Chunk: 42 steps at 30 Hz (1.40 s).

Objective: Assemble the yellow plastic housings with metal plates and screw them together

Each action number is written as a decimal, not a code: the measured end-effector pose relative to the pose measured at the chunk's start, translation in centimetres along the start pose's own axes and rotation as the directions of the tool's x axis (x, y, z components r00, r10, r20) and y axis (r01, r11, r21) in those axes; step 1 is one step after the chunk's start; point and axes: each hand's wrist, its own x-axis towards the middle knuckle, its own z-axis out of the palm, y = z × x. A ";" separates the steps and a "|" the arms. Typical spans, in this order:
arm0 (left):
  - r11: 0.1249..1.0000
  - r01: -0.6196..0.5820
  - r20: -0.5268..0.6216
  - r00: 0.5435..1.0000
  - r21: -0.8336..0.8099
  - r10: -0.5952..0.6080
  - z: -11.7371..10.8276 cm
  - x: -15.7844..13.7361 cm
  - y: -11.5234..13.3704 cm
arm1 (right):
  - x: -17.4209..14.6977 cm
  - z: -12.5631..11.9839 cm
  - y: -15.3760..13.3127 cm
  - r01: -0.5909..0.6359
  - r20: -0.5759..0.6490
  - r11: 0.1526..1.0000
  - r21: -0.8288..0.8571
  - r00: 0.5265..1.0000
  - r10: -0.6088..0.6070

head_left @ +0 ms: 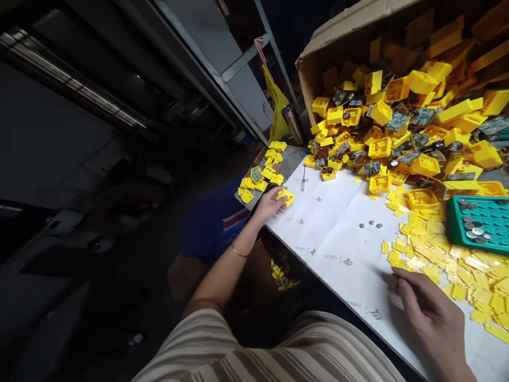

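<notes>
Two hands in view, both the person's own, over a white-topped table [338, 233].

Left hand [269, 204]: arm stretched out to the far left edge of the table, a thin bangle [238, 251] on the wrist. Fingers curled round a small yellow housing [286, 197], which sits at the fingertips and rests on or just above the table surface; contact with the surface cannot be told from this angle. Just beyond the hand, touching the table edge, a small cluster of finished yellow pieces [262, 172], some showing a dark insert.

Right hand [427, 313]: lies near the front edge of the table, palm down, fingers loosely spread and released, holding nothing. Fingertips point at the near margin of a spread of flat yellow plates [449, 265] and are just beside it. The held housing is well apart from this hand, across the width of the white sheet.

Other items: three small metal discs [371, 225] lie loose on the sheet between the hands. A green tray [479, 223] with more discs in its pockets stands at the right. A cardboard box [358, 32], tipped on its side, spills a heap of yellow housings and grey boards [389, 132] onto the far side of the table. A thin tool with a blue tip [303, 180] lies near the heap's left edge. Striped clothing [270, 350] fills the bottom of the view.
</notes>
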 end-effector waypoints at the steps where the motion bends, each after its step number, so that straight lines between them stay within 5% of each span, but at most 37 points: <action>1: 1.000 0.014 -0.040 0.999 0.021 -0.013 -1.2 0.9 0.0 | 0.0 0.0 0.0 -0.011 0.000 1.000 0.001 1.000 0.011; 6: 0.976 0.184 -0.211 0.965 0.119 -0.156 -6.4 4.9 -0.9 | 0.1 0.0 -0.3 -0.071 0.013 0.997 0.018 0.997 0.071; 10: 0.952 0.225 -0.280 0.946 0.209 -0.162 -7.9 6.5 -1.8 | 0.1 0.0 -0.4 -0.110 0.015 0.994 0.009 0.994 0.110; 15: 0.919 0.127 -0.385 0.922 0.374 0.030 -8.1 6.7 -2.5 | -0.1 0.0 -0.2 -0.121 0.032 0.993 0.011 0.992 0.120; 20: 0.858 -0.035 -0.402 0.873 0.512 0.276 -6.6 4.1 -2.2 | -0.1 0.1 -0.9 -0.057 -0.097 0.997 0.058 0.993 0.062; 26: 0.817 -0.362 -0.189 0.855 0.449 0.483 -0.5 2.2 0.1 | 1.3 -0.3 -2.1 0.103 -0.198 0.993 0.065 0.976 -0.088; 32: 0.769 -0.598 0.192 0.801 0.224 0.567 12.8 0.4 4.7 | 1.2 -1.4 -2.5 0.105 -0.229 0.995 0.001 0.968 -0.102; 34: 0.779 -0.602 0.255 0.792 0.175 0.555 16.8 0.0 5.7 | 0.9 -1.9 -2.7 0.089 -0.249 0.996 -0.024 0.964 -0.092; 37: 0.858 -0.506 0.248 0.846 0.090 0.473 20.8 -0.4 6.5 | 1.1 -2.8 -2.7 0.086 -0.236 0.993 -0.075 0.966 -0.102; 42: 0.956 -0.293 0.249 0.925 -0.010 0.287 22.2 0.0 7.2 | 3.5 -2.9 -1.9 0.110 -0.111 0.988 -0.104 0.986 -0.122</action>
